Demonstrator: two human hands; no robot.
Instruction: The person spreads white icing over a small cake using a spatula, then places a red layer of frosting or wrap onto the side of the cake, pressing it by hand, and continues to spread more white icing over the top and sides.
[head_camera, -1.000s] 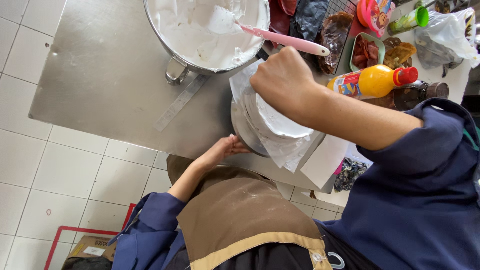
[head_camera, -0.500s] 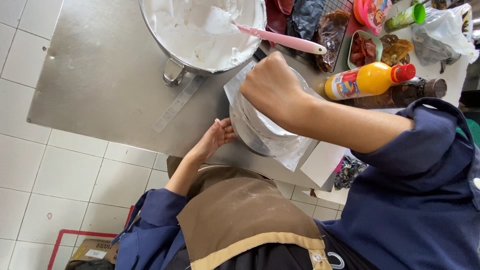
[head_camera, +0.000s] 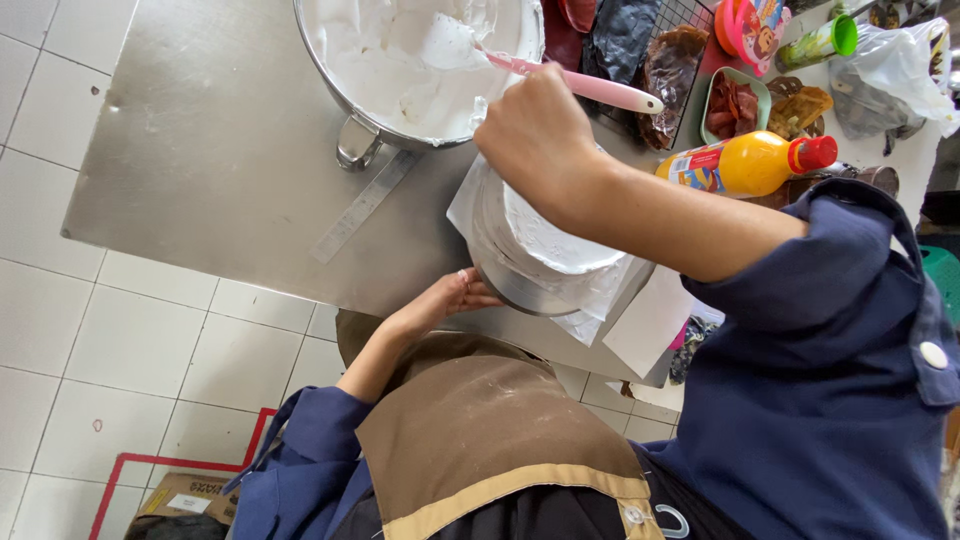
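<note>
Right hand (head_camera: 537, 135) atop frosted cake (head_camera: 560, 235)

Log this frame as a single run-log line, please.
right hand: over white-frosted cake | left hand: at turntable edge | frosting bowl with pink spatula behind

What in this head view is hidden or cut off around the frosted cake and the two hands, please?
- Head view: right hand covers whatever tool it holds against the cake.
- The cake's turntable base is mostly under paper.
- The mixing bowl is cut by the top edge.
- Left hand: its fingertips are hidden under the base.
</note>
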